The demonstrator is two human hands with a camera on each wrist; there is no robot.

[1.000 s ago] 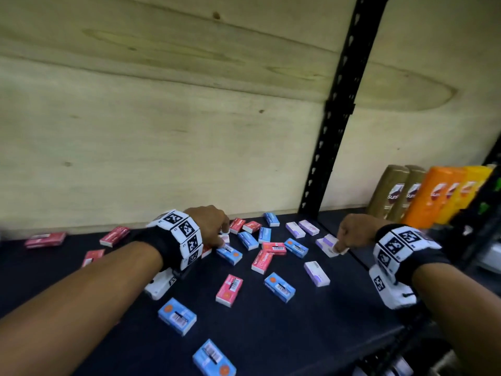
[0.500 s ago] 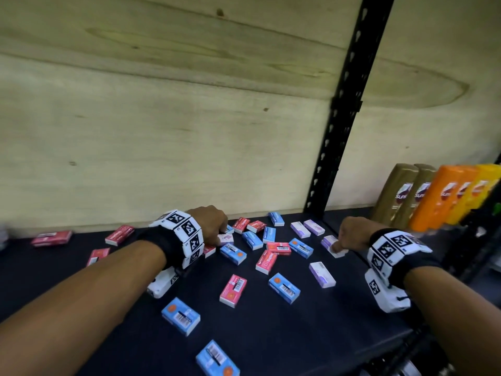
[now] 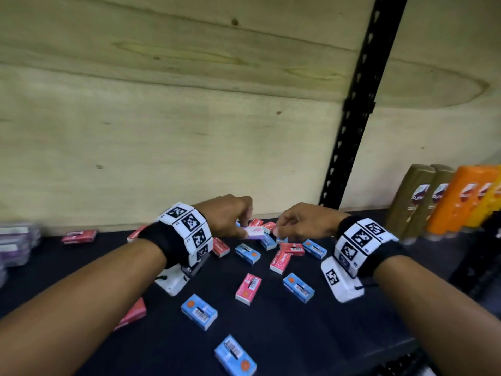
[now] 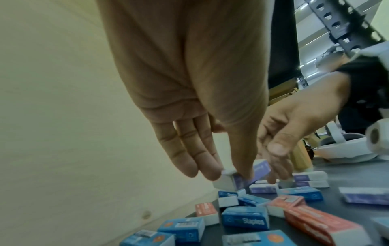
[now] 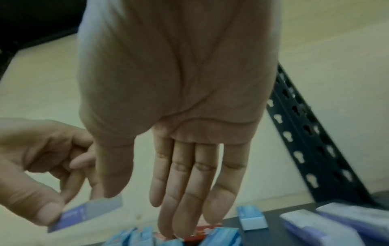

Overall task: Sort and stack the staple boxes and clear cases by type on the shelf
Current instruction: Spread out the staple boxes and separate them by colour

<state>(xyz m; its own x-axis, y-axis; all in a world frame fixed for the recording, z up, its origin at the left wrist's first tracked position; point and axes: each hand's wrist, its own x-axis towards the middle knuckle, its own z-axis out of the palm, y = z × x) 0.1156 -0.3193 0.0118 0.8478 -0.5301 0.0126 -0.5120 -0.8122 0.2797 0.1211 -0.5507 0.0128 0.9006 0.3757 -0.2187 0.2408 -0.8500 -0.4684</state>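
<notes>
So the left hand (image 3: 226, 215) has a purple box (image 3: 254, 232) pinched between thumb and fingertips, lifted a bit off the shelf (image 3: 339, 346), roughly at 12 o'clock from the middle of the scattered pile. In the left wrist view the box hangs tilted, one end lower than the other. In the head view its long axis runs left-right, pointing at the right hand (image 3: 301, 225).

The right hand sits just beside it at 3 o'clock, fingers mostly straight and reaching down toward the boxes underneath. From the right wrist view I'd say it's holding nothing, tips right at a red box (image 5: 205, 230) and some blue ones. Whether it actually touches the purple box I can't tell.

More purple boxes (image 4: 310, 179) lie flat a bit further out at 3 o'clock, on the right hand's side, so that hand is nearer to them. My guess is the held one goes onto those or over to whatever pile is started.

Room-wise: the wooden back wall (image 3: 162, 131) is close behind at 12, a black upright (image 3: 352, 118) stands at about 1 o'clock, and bottles (image 3: 447, 202) line up at 3. Blue boxes (image 3: 199, 312) and a pink box (image 3: 248, 289) are strewn toward 6. A blurry stack at far 9 o'clock (image 3: 16, 245) might be the clear cases, hard to say.
</notes>
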